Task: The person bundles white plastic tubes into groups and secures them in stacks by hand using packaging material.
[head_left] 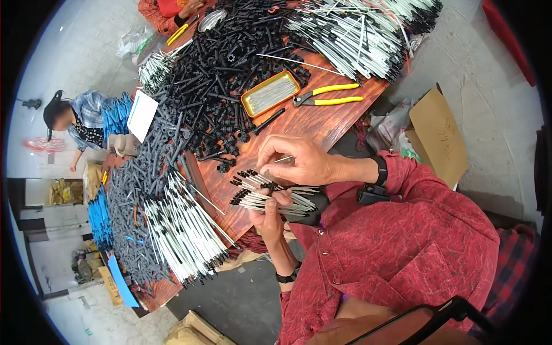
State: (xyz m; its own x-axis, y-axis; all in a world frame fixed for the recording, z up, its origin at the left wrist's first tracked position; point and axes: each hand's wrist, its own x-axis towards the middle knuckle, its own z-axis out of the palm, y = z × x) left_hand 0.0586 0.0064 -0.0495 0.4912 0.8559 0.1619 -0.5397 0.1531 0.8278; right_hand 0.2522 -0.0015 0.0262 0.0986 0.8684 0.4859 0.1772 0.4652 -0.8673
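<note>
White rods (pixel 275 196) capped black filled the left hand (pixel 269 217)'s grip; right hand (pixel 293 161) pinched another; heaps of loose black caps (pixel 224 75) remained on the worktop (pixel 305 123).

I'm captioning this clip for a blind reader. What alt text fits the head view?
A person in a red shirt holds a fanned bundle of white rods with black tips in the left hand while the right hand pinches one thin piece above it. The wooden table bears heaps of black parts, a small yellow tray and yellow-handled pliers.
</note>
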